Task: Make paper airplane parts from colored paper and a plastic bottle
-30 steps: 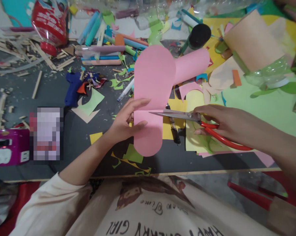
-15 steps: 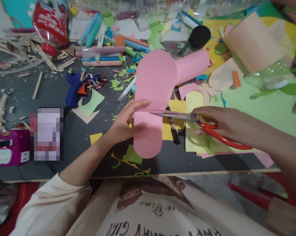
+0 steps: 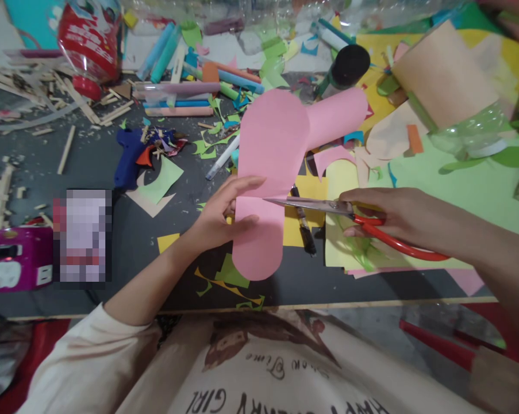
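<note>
A large pink paper shape (image 3: 275, 132) with rounded ends is held up over the table by my left hand (image 3: 225, 215), its fingers and thumb closed on the left edge. In my right hand (image 3: 384, 215) are scissors (image 3: 410, 249) with red handles. Their blades reach left across the paper along a horizontal line, and the tip lies near my left fingers. Behind the paper, a pink paper roll (image 3: 339, 117) sticks out to the upper right. A black pen (image 3: 303, 224) and yellow paper (image 3: 313, 201) lie beneath.
A blue glue gun (image 3: 129, 155), wood sticks (image 3: 66, 149) and a red-labelled bottle (image 3: 91, 43) are on the left. Pens and paper scraps cover the back. Green sheets (image 3: 470, 218) and a beige roll (image 3: 446, 75) lie at the right. The table edge (image 3: 328, 305) runs in front.
The scissors and my right hand have shifted slightly to the right. The lower end of the pink paper has moved slightly down and left. My left hand keeps its grip.
</note>
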The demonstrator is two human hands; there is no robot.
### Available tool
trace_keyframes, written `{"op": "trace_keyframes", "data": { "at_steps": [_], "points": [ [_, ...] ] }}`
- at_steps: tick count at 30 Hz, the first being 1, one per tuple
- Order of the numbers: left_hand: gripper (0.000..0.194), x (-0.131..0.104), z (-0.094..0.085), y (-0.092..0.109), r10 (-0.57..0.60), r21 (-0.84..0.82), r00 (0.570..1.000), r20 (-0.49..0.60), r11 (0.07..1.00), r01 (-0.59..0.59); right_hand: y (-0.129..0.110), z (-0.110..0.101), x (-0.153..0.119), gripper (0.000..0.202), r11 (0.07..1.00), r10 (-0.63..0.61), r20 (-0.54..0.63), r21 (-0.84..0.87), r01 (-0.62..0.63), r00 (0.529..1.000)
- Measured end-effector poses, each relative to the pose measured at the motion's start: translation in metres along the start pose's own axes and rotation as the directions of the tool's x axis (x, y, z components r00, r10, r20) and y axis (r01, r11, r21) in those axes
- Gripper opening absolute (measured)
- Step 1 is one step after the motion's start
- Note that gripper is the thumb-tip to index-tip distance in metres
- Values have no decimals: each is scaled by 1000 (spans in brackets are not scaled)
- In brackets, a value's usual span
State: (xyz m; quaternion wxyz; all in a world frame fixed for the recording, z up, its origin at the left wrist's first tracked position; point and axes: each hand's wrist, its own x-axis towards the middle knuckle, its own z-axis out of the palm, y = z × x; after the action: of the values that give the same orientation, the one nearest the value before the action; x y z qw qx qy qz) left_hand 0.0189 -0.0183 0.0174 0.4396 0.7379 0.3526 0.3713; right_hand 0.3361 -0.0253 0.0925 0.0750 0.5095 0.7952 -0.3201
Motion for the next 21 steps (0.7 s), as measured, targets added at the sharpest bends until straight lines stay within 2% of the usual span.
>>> {"op": "trace_keyframes", "data": {
  "at_steps": [9, 14, 21],
  "points": [
    [49, 0, 0, 0, 7, -7, 1000, 15, 1000, -7, -9, -4, -1, 28, 997, 67, 103, -35, -64, 992],
    [51, 0, 0, 0, -22, -4, 1000, 18, 1000, 22, -15, -5, -2, 36, 997, 69, 98, -53, -64, 993],
    [50, 0, 1, 0, 27, 16, 999, 39, 1000, -27, -17, -2, 1, 55, 996, 83, 113, -2, -84, 990]
  ]
}}
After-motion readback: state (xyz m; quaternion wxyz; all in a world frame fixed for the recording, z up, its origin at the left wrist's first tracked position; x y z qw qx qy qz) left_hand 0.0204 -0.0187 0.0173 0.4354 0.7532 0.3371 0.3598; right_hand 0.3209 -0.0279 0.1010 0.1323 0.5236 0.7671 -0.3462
